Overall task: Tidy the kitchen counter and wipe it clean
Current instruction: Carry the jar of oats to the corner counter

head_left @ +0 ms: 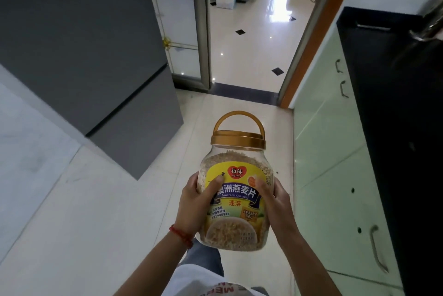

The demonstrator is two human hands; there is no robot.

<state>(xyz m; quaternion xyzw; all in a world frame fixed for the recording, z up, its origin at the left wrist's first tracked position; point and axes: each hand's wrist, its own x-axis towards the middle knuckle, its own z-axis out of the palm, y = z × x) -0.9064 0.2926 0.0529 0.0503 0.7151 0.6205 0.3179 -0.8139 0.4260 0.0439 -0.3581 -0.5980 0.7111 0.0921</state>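
I hold the oatmeal jar (236, 190) in front of me with both hands, above the pale tiled floor (96, 211). My left hand (194, 207) grips the left side of the jar, the fingers curled around its back and the thumb lying across the yellow label (236, 197). My right hand (275, 207) grips the right side in the same way, the thumb pressed on the label near its upper right corner. The jar is clear plastic, nearly full of oat flakes, and it leans a little away from me. Its gold lid (238, 139) is on, above my fingers, and the gold carrying handle (239, 119) stands up over the lid. On my left wrist there is a red string bracelet (181, 235).

To the right of my right hand, well apart, run the pale green cabinet doors (328, 151) with metal handles, and over them the black counter (395, 103). To the left of my left hand, farther ahead, stands a dark grey fridge (96, 43). Beyond the jar, straight ahead, an open doorway (247, 31) shows a glossy floor in another room.
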